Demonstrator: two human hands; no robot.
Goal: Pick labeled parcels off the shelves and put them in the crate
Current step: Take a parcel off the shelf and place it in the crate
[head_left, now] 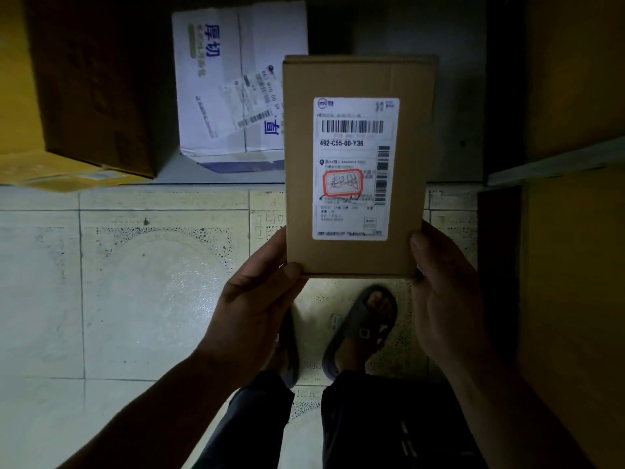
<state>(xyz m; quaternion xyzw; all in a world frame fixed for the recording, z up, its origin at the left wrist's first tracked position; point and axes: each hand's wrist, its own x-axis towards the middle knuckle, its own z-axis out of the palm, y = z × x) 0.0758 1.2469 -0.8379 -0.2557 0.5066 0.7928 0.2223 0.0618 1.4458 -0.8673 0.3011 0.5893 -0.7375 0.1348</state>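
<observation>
I hold a flat brown cardboard parcel (409,252) upright in front of me, its white shipping label with barcodes and a red-framed mark facing me. My left hand (253,306) grips its lower left corner, thumb on the front. My right hand (446,299) grips the lower right edge. No crate is in view.
A white box with blue print and a label (230,82) lies on a low shelf beyond the parcel. A large brown box (94,82) stands at the far left, more brown boxes (575,282) at the right. Pale floor tiles (142,282) and my sandalled feet (362,330) are below.
</observation>
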